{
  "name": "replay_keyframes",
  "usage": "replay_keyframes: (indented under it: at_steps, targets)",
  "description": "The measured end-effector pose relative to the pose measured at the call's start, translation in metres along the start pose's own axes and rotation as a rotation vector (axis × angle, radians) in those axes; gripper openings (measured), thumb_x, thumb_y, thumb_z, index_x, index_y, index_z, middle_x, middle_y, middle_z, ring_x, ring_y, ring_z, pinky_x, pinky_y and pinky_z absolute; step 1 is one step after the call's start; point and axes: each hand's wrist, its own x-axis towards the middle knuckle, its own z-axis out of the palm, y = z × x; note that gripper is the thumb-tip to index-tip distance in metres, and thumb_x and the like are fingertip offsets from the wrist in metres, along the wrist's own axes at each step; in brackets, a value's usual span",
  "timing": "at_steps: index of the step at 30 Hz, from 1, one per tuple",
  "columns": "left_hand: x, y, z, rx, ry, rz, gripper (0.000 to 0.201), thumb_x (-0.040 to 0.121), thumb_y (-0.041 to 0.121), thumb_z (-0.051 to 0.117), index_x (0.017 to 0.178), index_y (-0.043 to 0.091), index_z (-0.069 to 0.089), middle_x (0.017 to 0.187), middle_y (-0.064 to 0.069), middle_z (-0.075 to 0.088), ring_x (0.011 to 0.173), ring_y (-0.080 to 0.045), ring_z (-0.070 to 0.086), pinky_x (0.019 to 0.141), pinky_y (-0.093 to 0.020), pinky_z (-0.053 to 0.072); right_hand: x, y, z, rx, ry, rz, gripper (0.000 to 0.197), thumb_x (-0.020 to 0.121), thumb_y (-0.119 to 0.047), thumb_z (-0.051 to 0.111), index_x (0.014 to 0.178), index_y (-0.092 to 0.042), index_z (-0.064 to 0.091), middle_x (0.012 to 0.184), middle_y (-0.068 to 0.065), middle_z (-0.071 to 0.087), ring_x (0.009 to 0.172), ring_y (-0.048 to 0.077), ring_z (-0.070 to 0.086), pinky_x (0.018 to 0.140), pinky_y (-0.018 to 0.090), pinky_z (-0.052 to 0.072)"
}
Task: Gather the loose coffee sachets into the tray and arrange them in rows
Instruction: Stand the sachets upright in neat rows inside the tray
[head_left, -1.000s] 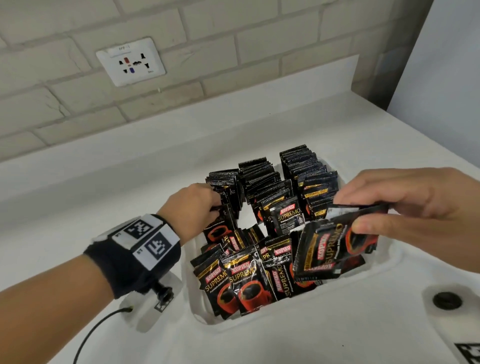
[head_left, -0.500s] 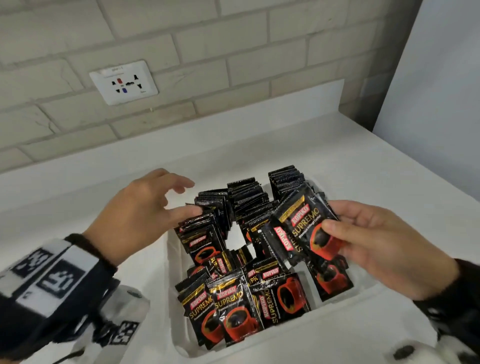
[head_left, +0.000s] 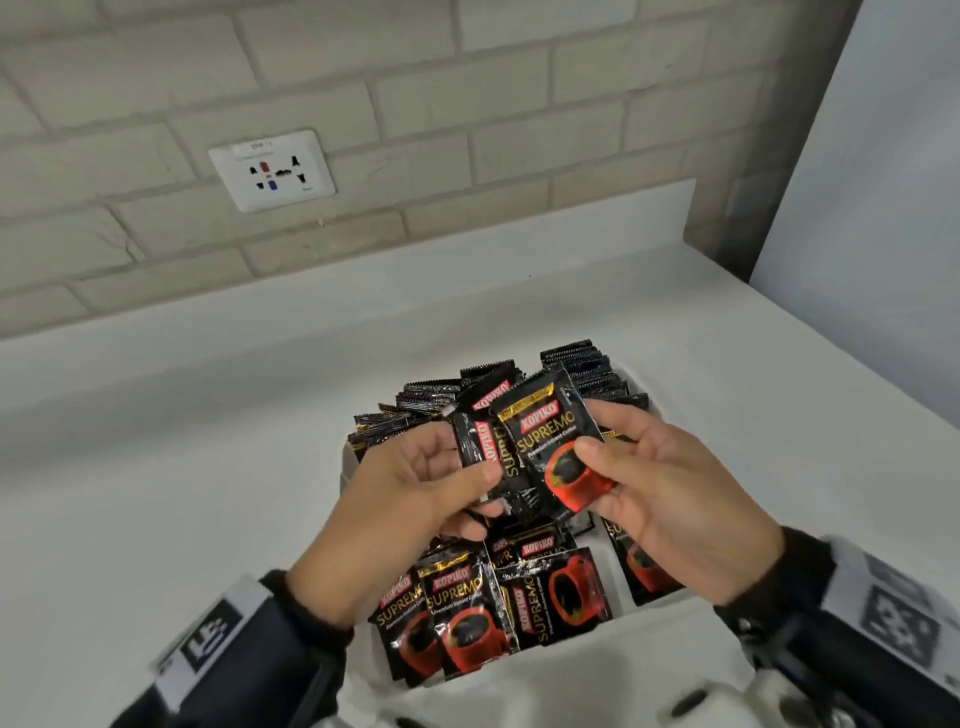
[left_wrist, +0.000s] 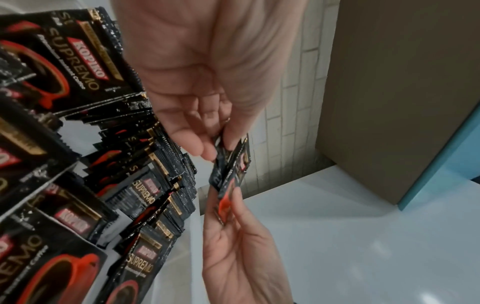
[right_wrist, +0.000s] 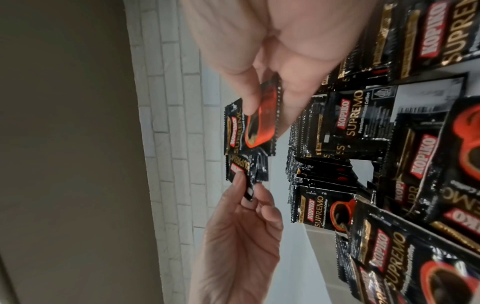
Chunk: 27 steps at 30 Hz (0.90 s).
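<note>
Black and red Kopiko coffee sachets fill a white tray (head_left: 347, 470) on the counter. Upright rows (head_left: 576, 358) stand at its far end and loose sachets (head_left: 467, 613) lie flat at the near end. Above the tray my right hand (head_left: 597, 462) pinches a front-facing sachet (head_left: 545, 441) between thumb and fingers. My left hand (head_left: 467, 493) pinches the lower corner of another sachet (head_left: 475, 449) overlapping behind it. In the right wrist view the right-hand sachet (right_wrist: 249, 127) sits above the left-hand sachet (right_wrist: 241, 168). The left wrist view shows both sachets (left_wrist: 231, 162) edge-on between my fingers.
A white counter (head_left: 208, 467) surrounds the tray, with a low upstand and a brick wall behind. A wall socket (head_left: 271, 170) sits on the bricks. A pale panel (head_left: 883, 208) rises at the right. Wrist-camera gear fills the bottom corners.
My left hand left the upright rows and came to the middle. My right hand lifted its sachets over the tray. The hands now meet, each pinching a sachet.
</note>
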Motion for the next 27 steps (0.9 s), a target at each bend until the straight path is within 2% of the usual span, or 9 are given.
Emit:
replay_keyframes:
  at_steps: [4,6,10,12,15,17,20,23,27]
  targets:
    - [0.004,-0.004,0.002,-0.046,0.063,-0.015,0.019,0.061,0.022,0.067,0.071,0.009,0.056,0.057,0.002,0.055,0.056,-0.011,0.062,0.058,-0.023,0.056,0.000,0.002,-0.004,0.002,0.044,0.009,0.024,0.086,0.000,0.051,0.109,-0.008,0.055,0.082,0.015,0.071,0.073,0.022,0.070,0.064,0.030,0.059]
    - [0.007,-0.006,0.004,-0.121,0.078,-0.031,0.022,0.062,0.022,0.066,0.066,0.009,0.048,0.057,0.001,0.049,0.055,-0.009,0.056,0.062,-0.027,0.058,0.000,0.004,-0.007,0.020,0.065,0.000,0.018,0.085,-0.001,0.051,0.102,-0.007,0.056,0.081,0.013,0.071,0.072,0.022,0.070,0.065,0.031,0.059]
    - [0.013,-0.008,0.007,-0.219,0.123,-0.057,0.016,0.074,0.011,0.064,0.080,0.009,0.049,0.081,-0.012,0.057,0.066,-0.016,0.060,0.051,-0.020,0.053,-0.003,-0.002,-0.019,0.159,0.121,-0.081,0.026,0.066,-0.012,0.065,0.091,-0.006,0.058,0.090,0.014,0.071,0.081,0.023,0.070,0.065,0.034,0.059]
    - [0.015,-0.008,0.006,-0.233,0.139,-0.049,0.018,0.074,0.008,0.065,0.086,0.011,0.052,0.077,-0.007,0.064,0.056,-0.011,0.061,0.046,-0.019,0.051,-0.004,-0.009,-0.026,0.206,0.148,-0.149,0.036,0.050,-0.020,0.072,0.083,-0.009,0.061,0.089,0.014,0.071,0.079,0.021,0.070,0.061,0.029,0.057]
    - [0.014,-0.007,0.007,-0.184,0.123,-0.016,0.037,0.060,0.014,0.070,0.094,0.010,0.055,0.070,0.002,0.070,0.052,-0.006,0.060,0.042,-0.018,0.048,-0.007,-0.020,-0.032,0.089,0.103,-0.193,0.045,0.043,-0.022,0.079,0.081,-0.007,0.061,0.085,0.014,0.071,0.072,0.019,0.069,0.057,0.023,0.055]
    - [0.014,-0.008,0.010,-0.131,0.109,0.000,0.049,0.053,0.020,0.073,0.098,0.011,0.056,0.079,0.000,0.073,0.064,-0.011,0.065,0.050,-0.024,0.051,-0.010,-0.020,-0.029,-0.135,0.026,-0.147,0.050,0.047,-0.028,0.083,0.084,-0.004,0.060,0.084,0.013,0.071,0.071,0.021,0.069,0.057,0.024,0.055]
    - [0.012,-0.008,0.016,-0.115,0.104,0.007,0.050,0.048,0.024,0.074,0.094,0.014,0.058,0.082,-0.002,0.074,0.069,-0.015,0.067,0.059,-0.031,0.049,-0.013,-0.015,-0.019,-0.365,0.019,-0.131,0.011,0.070,-0.005,0.068,0.078,-0.007,0.060,0.071,0.005,0.071,0.062,0.016,0.068,0.055,0.021,0.054]
    - [0.009,-0.007,0.020,-0.157,0.118,0.004,0.037,0.054,0.022,0.071,0.089,0.018,0.058,0.076,0.000,0.073,0.061,-0.008,0.066,0.050,-0.022,0.048,-0.012,-0.012,-0.017,-0.417,0.085,-0.222,0.015,0.073,0.005,0.067,0.074,-0.010,0.063,0.069,0.002,0.072,0.059,0.012,0.068,0.052,0.017,0.052]
    - [0.005,-0.008,0.023,-0.274,0.129,0.018,0.024,0.064,0.018,0.065,0.087,0.015,0.060,0.074,0.000,0.072,0.056,-0.006,0.062,0.042,-0.016,0.046,-0.011,-0.014,-0.017,-0.308,0.100,-0.221,0.014,0.064,-0.004,0.069,0.075,-0.010,0.064,0.071,0.007,0.072,0.060,0.017,0.068,0.053,0.021,0.055]
